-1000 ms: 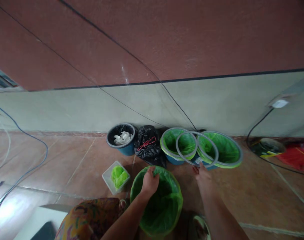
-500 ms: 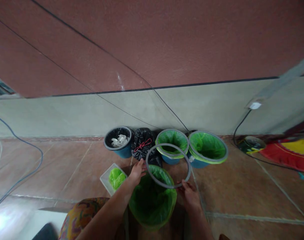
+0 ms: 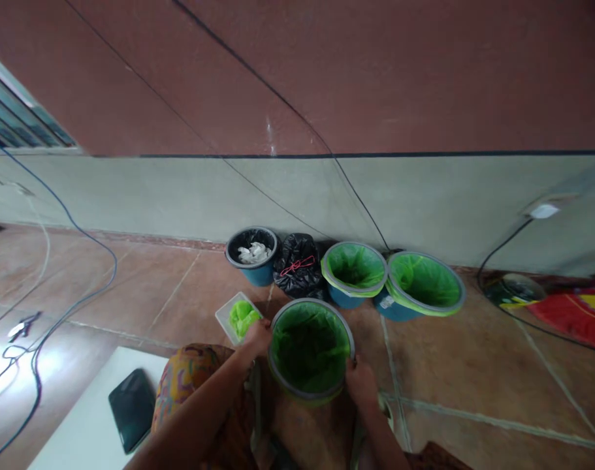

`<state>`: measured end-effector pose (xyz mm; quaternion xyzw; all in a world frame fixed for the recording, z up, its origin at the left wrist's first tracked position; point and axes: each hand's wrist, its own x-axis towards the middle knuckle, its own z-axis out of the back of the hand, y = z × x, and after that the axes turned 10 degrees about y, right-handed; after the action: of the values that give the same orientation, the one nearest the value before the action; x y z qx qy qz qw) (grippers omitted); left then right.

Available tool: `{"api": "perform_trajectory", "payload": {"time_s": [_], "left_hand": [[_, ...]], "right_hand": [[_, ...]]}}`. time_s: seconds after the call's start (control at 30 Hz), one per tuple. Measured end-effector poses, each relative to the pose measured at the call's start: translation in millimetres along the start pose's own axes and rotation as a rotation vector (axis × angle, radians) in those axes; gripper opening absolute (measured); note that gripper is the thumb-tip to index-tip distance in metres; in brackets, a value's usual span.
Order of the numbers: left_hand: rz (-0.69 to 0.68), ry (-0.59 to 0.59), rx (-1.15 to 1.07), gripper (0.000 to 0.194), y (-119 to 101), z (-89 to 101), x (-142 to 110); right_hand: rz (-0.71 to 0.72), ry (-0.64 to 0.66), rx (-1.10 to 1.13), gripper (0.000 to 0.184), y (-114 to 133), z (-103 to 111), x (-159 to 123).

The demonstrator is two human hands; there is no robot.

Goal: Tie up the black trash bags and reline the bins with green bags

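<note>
The left hand (image 3: 258,338) is clenched on the gray ring (image 3: 311,303) at its left side, and the right hand (image 3: 360,384) grips the same ring at its right side. The ring sits on the rim of the near bucket (image 3: 307,395), over its green liner (image 3: 309,346). Just beside the left hand, a tray (image 3: 225,312) holds green plastic (image 3: 241,318). Farther off stand a black bin (image 3: 252,251), a black bag (image 3: 297,264) tied with red cord, and two lined blue buckets (image 3: 353,271) (image 3: 419,284).
</note>
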<state>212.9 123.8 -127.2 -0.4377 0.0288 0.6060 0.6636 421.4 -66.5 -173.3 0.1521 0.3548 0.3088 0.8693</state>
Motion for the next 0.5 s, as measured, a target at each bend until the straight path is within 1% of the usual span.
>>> {"api": "perform_trajectory", "payload": {"time_s": [0.07, 0.17, 0.27, 0.37, 0.5], "left_hand": [[0.009, -0.001, 0.056, 0.015, 4.6, -4.6, 2.3], [0.02, -0.009, 0.134, 0.014, 8.8, -9.7, 6.6], [0.032, -0.014, 0.188, 0.013, 12.2, -15.5, 9.5], [0.031, -0.012, 0.214, 0.014, 15.0, -21.5, 10.4], [0.031, -0.016, 0.228, 0.016, 16.2, -24.8, 10.9]], "right_hand": [[-0.023, 0.022, -0.095, 0.037, 2.6, -6.5, -0.4], [-0.025, 0.057, -0.169, 0.041, 4.4, -12.1, 0.8], [-0.006, 0.079, -0.217, 0.038, 3.5, -15.1, 3.2], [0.004, 0.075, -0.266, 0.034, 2.0, -16.7, 4.5], [-0.006, 0.077, -0.255, 0.035, 1.1, -17.1, 5.4]]}}
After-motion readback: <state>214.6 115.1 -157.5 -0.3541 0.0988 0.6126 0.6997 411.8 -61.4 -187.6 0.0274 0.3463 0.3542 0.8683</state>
